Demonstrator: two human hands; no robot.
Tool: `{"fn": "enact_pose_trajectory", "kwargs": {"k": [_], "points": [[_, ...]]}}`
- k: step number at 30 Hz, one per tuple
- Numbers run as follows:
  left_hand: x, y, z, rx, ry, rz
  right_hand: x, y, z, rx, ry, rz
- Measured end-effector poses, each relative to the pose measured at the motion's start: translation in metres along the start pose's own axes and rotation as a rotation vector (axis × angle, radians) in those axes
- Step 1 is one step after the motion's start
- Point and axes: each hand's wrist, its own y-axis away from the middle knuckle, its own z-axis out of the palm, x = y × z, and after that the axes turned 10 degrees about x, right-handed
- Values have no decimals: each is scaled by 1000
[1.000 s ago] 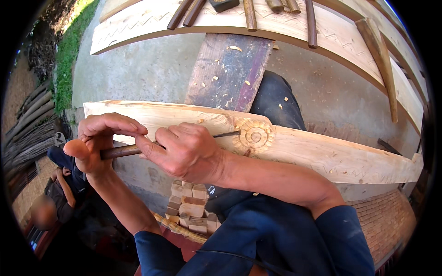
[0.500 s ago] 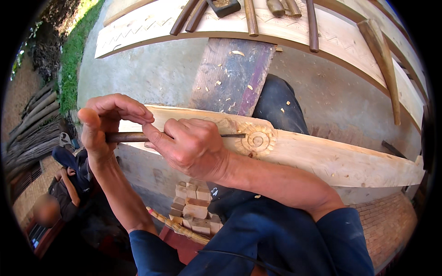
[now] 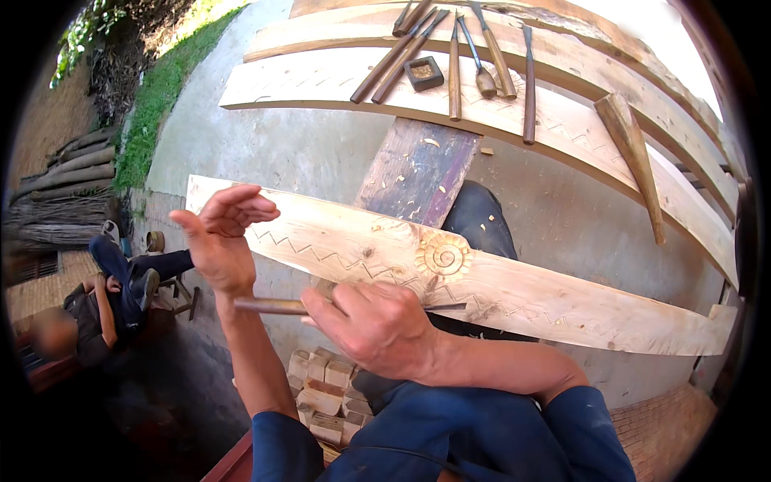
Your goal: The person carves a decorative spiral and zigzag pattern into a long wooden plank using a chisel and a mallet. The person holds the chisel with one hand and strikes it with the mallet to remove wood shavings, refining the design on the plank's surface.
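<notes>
My right hand (image 3: 377, 331) is closed around a chisel (image 3: 268, 306) with a dark wooden handle. Its thin metal blade points right, past the near edge of a long pale board (image 3: 554, 297). A round carved flower (image 3: 443, 255) with a spiral centre stands out on this board, and a pencilled or cut zigzag line runs along it. Beside the chisel's handle end, my left hand (image 3: 227, 241) is raised with its fingers apart and holds nothing. The blade's tip lies below the flower; whether it touches wood I cannot tell.
On the far beam (image 3: 321, 84) lie several chisels (image 3: 530, 84), a small dark square box (image 3: 424, 73) and a wooden mallet (image 3: 633, 157). Wood chips dot a dark plank (image 3: 414, 169). Cut blocks (image 3: 325, 394) are stacked near me. A person (image 3: 96, 313) sits at left.
The chisel blade has come off the carved flower and moved down toward me in my right hand. My left hand has opened away from the handle. The view has shifted, showing more tools.
</notes>
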Motion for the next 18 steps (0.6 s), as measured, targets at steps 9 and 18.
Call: {"fn": "enact_pose_trajectory", "kwargs": {"k": [9, 18], "points": [[-36, 137, 80, 216, -867, 437, 49, -14, -144, 210, 255, 126], [-66, 208, 214, -322, -870, 601, 145, -118, -140, 648, -366, 220]]}}
